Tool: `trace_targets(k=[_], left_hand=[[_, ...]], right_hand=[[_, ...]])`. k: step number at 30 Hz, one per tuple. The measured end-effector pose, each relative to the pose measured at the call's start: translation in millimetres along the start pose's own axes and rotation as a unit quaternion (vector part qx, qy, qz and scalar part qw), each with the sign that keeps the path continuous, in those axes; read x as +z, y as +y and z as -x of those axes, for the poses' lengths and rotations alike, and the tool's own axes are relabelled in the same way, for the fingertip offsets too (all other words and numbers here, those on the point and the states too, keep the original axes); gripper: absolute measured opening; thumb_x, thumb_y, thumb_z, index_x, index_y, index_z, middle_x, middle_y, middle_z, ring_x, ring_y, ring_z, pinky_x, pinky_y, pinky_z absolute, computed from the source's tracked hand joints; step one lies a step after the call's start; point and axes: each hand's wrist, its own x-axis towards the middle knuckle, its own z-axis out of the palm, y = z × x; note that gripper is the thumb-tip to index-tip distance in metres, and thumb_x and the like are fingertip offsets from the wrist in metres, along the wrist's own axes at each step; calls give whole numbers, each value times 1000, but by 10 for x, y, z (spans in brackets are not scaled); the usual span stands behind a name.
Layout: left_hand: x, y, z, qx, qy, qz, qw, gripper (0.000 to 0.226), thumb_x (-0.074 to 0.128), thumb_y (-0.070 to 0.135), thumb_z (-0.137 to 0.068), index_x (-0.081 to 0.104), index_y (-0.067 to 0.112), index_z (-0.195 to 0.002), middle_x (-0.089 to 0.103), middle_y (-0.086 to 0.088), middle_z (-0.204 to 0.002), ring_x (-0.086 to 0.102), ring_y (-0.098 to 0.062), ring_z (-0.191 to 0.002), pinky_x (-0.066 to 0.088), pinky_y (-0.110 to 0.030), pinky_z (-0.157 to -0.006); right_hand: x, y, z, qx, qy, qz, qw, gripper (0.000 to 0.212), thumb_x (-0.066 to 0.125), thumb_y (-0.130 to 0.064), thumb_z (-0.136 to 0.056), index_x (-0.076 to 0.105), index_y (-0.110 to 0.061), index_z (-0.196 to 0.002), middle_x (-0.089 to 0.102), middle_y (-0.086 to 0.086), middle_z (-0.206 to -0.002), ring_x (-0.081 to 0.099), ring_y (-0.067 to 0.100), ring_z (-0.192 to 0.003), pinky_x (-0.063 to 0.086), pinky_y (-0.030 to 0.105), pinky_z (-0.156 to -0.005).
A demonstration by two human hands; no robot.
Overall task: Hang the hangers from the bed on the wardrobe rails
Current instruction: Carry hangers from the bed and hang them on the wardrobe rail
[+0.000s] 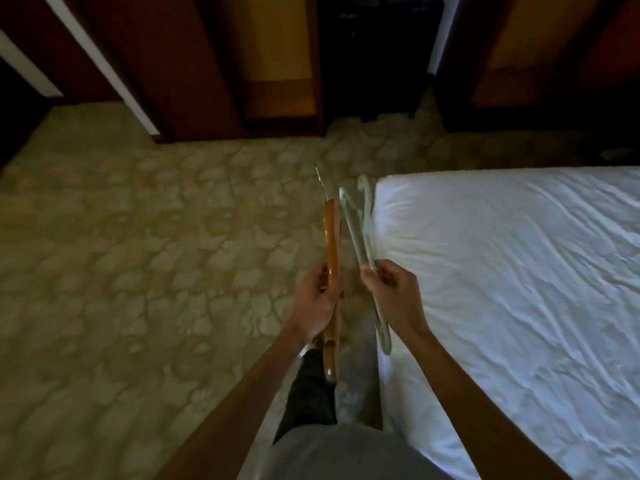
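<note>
Wooden hanger [331,244] in the left hand [317,301], fingers and thumb curled round its middle. It is seen edge-on, long axis running away from the person, metal hook [320,181] pointing forward toward the wardrobe, far end down near the person's leg. Left forearm comes up from the lower left, hand in front of the body over the floor.

Pale green plastic hangers [360,230] (at least two, exact count unclear) are in the right hand [391,292], fingers curled tight round them near the middle. Their long axis also runs forward, tilted slightly left at the top, hooks at the far end; the lower ends stick out below the wrist. They sit just beside the wooden hanger, apart from it, right at the bed's left edge.

Bed [519,289] to the right, white wrinkled sheet. Patterned beige carpet [138,254] underfoot. Wardrobe [207,64] ahead, dark wood doors standing open, interior dim (rails not discernible). Person's dark trouser leg [310,393] and grey shirt show at the bottom.
</note>
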Motion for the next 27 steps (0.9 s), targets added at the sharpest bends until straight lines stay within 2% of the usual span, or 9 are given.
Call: trace_targets(k=[3, 6, 8, 12, 16, 19, 21, 24, 27], left_hand=[[-484, 53, -374, -2, 40, 12, 999, 11, 60, 25, -100, 65, 16, -97, 63, 9, -66, 59, -5, -56, 49, -23, -55], [-976, 158, -856, 0, 62, 34, 997, 15, 62, 28, -99, 65, 15, -105, 65, 6, -71, 62, -10, -62, 52, -28, -59], [-1318, 254, -1198, 8, 75, 46, 996, 16, 63, 25, -99, 65, 13, -108, 65, 7, -72, 61, -7, -63, 50, -25, -58], [-1958, 483, -1860, 38, 91, 48, 994, 19, 63, 25, -99, 64, 11, -111, 65, 7, -75, 62, -4, -65, 48, -19, -60], [-2475, 686, -2508, 45, 115, 41, 991, 23, 63, 28, -98, 64, 10, -113, 67, 6, -77, 63, -2, -65, 48, -19, -60], [-2820, 814, -3056, 47, 118, 52, 991, 20, 63, 30, -98, 65, 14, -110, 66, 7, -76, 62, -2, -65, 48, -19, -59], [-3008, 879, -3397, 50, 117, 56, 990, 18, 63, 29, -98, 65, 15, -109, 66, 7, -77, 62, -3, -67, 49, -19, -59], [-3318, 995, -4081, 53, 114, 60, 990, 17, 63, 28, -98, 64, 15, -110, 66, 5, -78, 63, -4, -68, 50, -19, -60], [-3634, 1151, -4838, 64, 99, 57, 991, 16, 62, 27, -99, 64, 15, -109, 64, 5, -76, 60, -6, -65, 48, -19, -58]], right_hand=[[478, -330, -461, -5, -30, -22, 999, 11, 70, -31, -91, 75, -23, -96, 73, -11, -76, 67, 4, -70, 53, 23, -65], [988, -722, -964, -15, -57, -38, 998, 7, 69, -33, -93, 74, -29, -95, 75, -1, -85, 69, 19, -79, 58, 35, -72], [1338, -973, -1310, -20, -64, -32, 997, 16, 67, -39, -94, 74, -26, -100, 75, 2, -86, 69, 24, -81, 59, 39, -72], [1919, -1410, -1948, -35, -66, -28, 997, 19, 66, -42, -93, 75, -26, -99, 75, -3, -84, 71, 12, -77, 59, 34, -72], [2373, -1786, -2506, -45, -68, -11, 997, 14, 64, -43, -93, 72, -31, -96, 74, 1, -86, 69, 18, -81, 58, 37, -72], [2705, -1995, -2995, -46, -72, -11, 996, 8, 63, -41, -94, 69, -36, -96, 73, -5, -86, 68, 12, -80, 56, 22, -67], [2897, -2091, -3308, -39, -75, -4, 996, 8, 63, -42, -94, 68, -36, -94, 71, -6, -81, 65, 6, -71, 52, 18, -61], [3238, -2250, -3961, -27, -80, -14, 996, 15, 62, -41, -95, 71, -30, -99, 70, -4, -77, 63, 2, -67, 49, 19, -58], [3589, -2444, -4697, -29, -78, -36, 996, 10, 63, -36, -96, 71, -31, -98, 68, 8, -81, 62, 15, -67, 51, 27, -59]])
